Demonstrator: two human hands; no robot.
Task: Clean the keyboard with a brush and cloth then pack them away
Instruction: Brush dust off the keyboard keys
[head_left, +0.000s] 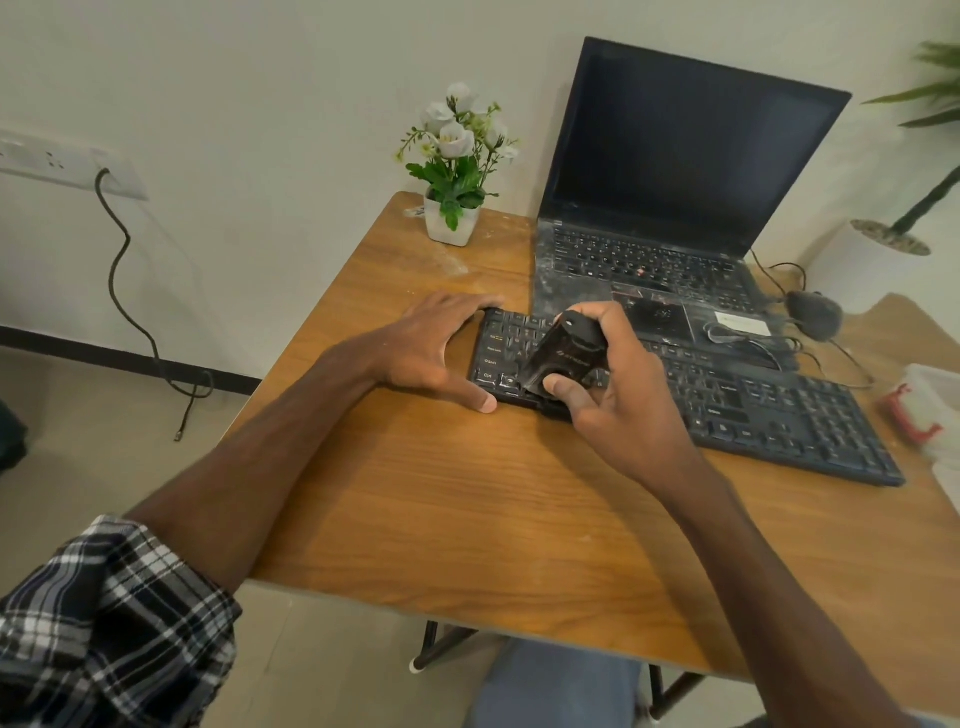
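A black keyboard (753, 410) lies slantwise across the wooden table (441, 493), in front of the laptop. My left hand (441, 348) spans the keyboard's left end, fingers over the far corner and thumb at the near corner. My right hand (618, 384) grips a black brush (563, 353) by its body, thumb on its lower part. The brush tilts down onto the keys near the keyboard's left end. No cloth is in sight.
An open, dusty black laptop (660, 208) stands behind the keyboard. A potted white flower (454, 171) sits at the table's back left corner. A dark mouse (813, 314) with its cable lies to the right. A clear plastic box with a red clip (924, 410) is at the right edge.
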